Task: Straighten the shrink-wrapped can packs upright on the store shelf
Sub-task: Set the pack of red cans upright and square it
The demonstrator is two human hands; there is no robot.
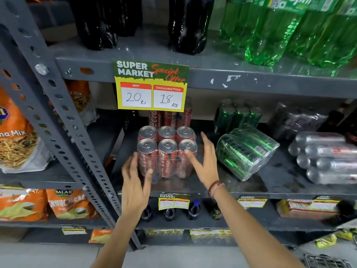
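A shrink-wrapped pack of red cola cans (167,151) stands upright on the grey metal shelf (251,187), tops facing up. My left hand (135,182) hovers open at its lower left corner, fingers spread, barely touching or just off the wrap. My right hand (204,163) is open at the pack's right side, thumb near the front right can. A green can pack (245,151) lies tipped on its side to the right. Further right, a silver can pack (326,157) also lies on its side.
More red cans (170,117) and an upright green can pack (237,117) stand behind. A price sign (151,86) hangs from the shelf above, which holds dark and green bottles. A perforated steel post (63,120) rises at left, with orange snack bags beyond it.
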